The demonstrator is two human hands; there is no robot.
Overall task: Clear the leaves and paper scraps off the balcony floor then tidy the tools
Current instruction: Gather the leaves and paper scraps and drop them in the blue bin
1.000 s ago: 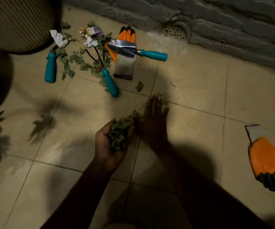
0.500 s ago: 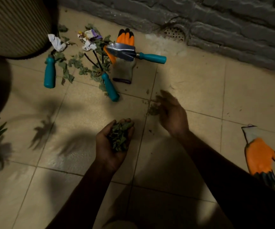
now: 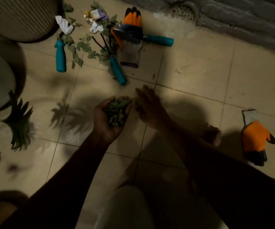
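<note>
We see left hand (image 3: 107,119) cupped palm-up, fingers curled round clump of dry green leaves (image 3: 117,111), above beige tiled floor (image 3: 199,71). Right hand (image 3: 148,107) just beside it, blurred; we cannot tell finger state. Loose leaves (image 3: 82,47) and crumpled white paper scraps (image 3: 64,24) lie among teal-handled tools (image 3: 60,57) farther off.

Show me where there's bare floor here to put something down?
Widest bare patch: the tiles between the trowel and the loose orange glove at right. A smaller, shadowed one lies between the leftmost teal handle, the plant and the left hand cupping leaves. Crowded: beside the ribbed bin, where paper scraps, fallen leaves and tools overlap.
</note>
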